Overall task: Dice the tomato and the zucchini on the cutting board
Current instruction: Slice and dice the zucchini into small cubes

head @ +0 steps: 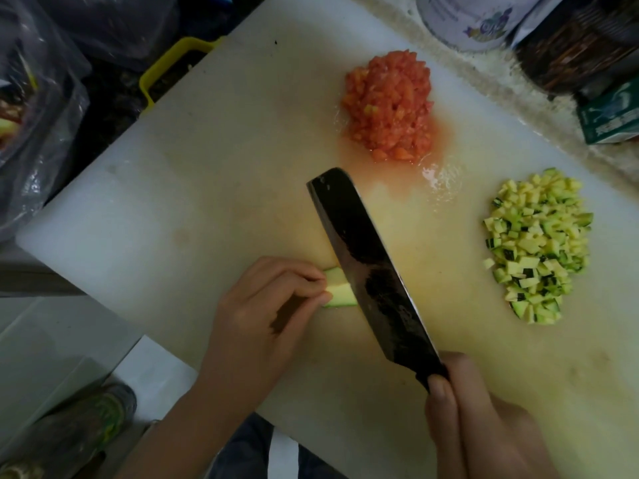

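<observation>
A heap of diced tomato sits in its juice near the far side of the white cutting board. Diced zucchini is piled at the right. My left hand pinches short zucchini strips with curled fingertips near the board's front. My right hand grips the handle of a dark cleaver. Its blade lies across the strips' right end, edge down, and hides anything cut behind it.
Clear plastic bags lie off the board's left side, beside a yellow-rimmed container. A white tin, a dark packet and a green carton stand beyond the far right edge. A shoe shows on the floor below.
</observation>
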`<action>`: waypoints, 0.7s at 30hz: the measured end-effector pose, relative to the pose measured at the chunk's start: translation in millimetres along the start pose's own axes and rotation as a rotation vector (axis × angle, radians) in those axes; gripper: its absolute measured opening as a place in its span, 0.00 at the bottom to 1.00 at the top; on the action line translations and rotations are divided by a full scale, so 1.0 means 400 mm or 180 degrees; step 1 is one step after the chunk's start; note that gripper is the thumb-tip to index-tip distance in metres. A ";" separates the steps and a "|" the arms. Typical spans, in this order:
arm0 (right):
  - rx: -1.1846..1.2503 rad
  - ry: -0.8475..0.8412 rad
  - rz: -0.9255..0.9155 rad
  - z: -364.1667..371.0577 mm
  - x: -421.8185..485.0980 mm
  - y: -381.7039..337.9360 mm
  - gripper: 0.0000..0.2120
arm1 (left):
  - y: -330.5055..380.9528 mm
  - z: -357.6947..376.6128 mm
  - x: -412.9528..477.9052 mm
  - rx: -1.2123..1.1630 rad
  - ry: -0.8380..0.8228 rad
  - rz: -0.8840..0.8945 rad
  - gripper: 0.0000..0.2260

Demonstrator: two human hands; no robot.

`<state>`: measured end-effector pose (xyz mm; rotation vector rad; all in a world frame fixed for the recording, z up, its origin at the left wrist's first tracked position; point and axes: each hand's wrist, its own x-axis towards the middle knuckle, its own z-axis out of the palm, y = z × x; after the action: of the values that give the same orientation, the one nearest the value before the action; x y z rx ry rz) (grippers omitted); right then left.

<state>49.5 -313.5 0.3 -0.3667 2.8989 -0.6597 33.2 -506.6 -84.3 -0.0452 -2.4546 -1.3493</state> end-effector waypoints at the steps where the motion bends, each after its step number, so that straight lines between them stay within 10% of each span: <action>1: 0.0003 0.0032 -0.0013 0.002 0.000 -0.007 0.17 | 0.000 -0.001 0.000 -0.0010 -0.0008 -0.0001 0.06; 21: 0.0980 -0.0564 0.0044 -0.018 0.135 0.009 0.13 | -0.004 -0.002 0.001 -0.0033 -0.0024 -0.0020 0.07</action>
<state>-4.7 -321.7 0.4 -0.3446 2.5777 -0.9983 32.8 -508.2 -85.0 -0.0450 -2.4559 -1.3670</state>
